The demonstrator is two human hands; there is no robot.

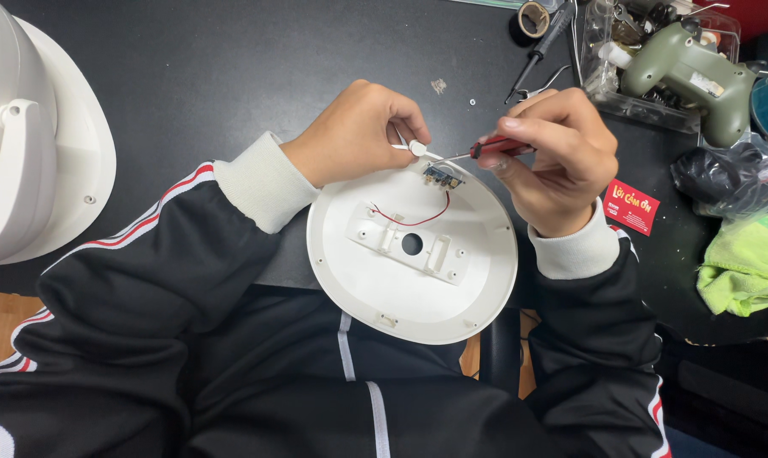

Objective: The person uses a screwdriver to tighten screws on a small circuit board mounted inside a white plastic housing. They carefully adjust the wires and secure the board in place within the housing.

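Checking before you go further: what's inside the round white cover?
Inside the round white cover: a white bracket with a centre hole, a red wire and a small circuit board at the rim. Anything beneath the bracket is hidden.

A round white plastic cover point(411, 254) lay inner side up at the table's edge, a red wire looping across it. A red-handled screwdriver point(493, 148) pointed at its small circuit board point(443, 176).
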